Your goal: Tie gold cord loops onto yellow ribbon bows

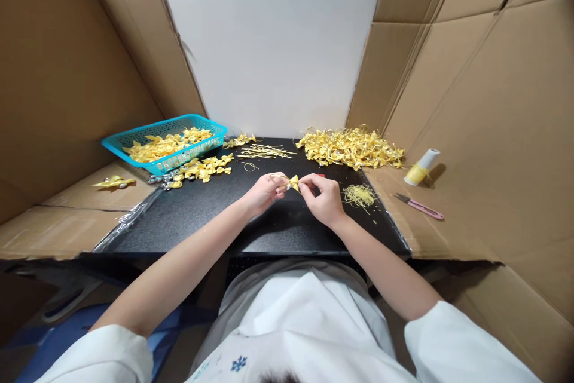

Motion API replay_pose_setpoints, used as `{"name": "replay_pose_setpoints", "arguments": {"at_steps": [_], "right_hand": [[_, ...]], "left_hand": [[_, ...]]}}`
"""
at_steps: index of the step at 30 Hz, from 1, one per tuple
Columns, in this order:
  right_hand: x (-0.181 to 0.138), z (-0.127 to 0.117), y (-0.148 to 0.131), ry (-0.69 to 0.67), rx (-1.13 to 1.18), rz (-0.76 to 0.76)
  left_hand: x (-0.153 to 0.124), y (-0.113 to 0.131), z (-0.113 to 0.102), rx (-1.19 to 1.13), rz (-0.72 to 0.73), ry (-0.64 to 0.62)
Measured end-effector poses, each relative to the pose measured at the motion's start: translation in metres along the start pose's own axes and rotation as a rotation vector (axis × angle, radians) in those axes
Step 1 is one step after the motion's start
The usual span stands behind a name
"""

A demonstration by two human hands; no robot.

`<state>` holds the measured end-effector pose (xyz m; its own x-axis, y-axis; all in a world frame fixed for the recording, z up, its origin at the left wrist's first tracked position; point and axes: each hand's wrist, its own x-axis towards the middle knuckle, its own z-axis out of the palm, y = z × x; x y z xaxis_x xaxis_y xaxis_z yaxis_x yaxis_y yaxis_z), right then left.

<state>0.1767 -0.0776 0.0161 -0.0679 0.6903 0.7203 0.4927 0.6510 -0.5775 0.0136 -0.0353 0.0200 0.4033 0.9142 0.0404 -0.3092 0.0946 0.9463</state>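
Between my two hands, above the black tabletop (188,227), is a small yellow ribbon bow (293,183) with something silvery at its lower middle. My left hand (265,193) pinches the bow's left side, and a thin golden cord (274,176) loops out over those fingers. With thumb and forefinger closed, my right hand (323,196) grips the bow's right side. A tangle of short yellow thread ends (360,195) lies right of my right hand. A small red thing (321,175) shows partly behind that hand.
A turquoise basket (164,166) holds many yellow bows; more bows (204,168) and silver bells (165,180) lie beside it. Golden cords (264,151) lie at the back, near a large bow heap (352,149). A thread spool (421,168) and pink snips (420,207) rest on cardboard at right.
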Motion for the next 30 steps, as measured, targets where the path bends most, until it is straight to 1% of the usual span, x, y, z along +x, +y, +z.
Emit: {"name": "replay_pose_setpoints", "arguments": {"at_steps": [6,11,25,30], "right_hand": [[0.0007,-0.0009,-0.0005,-0.007,0.003,0.003],[0.0006,-0.0014,-0.0001,0.002,0.009,-0.008],[0.0001,0.0004,-0.0007,-0.007,0.02,0.016],[-0.0002,0.001,-0.002,0.005,0.003,0.03]], "left_hand": [[-0.0017,0.0038,0.0046,-0.024,-0.04,0.034],[-0.001,0.0032,0.0043,-0.047,-0.055,0.065],[-0.0003,0.0015,0.0035,-0.037,-0.054,0.076],[0.0008,-0.0019,0.0023,-0.018,-0.033,0.074]]}}
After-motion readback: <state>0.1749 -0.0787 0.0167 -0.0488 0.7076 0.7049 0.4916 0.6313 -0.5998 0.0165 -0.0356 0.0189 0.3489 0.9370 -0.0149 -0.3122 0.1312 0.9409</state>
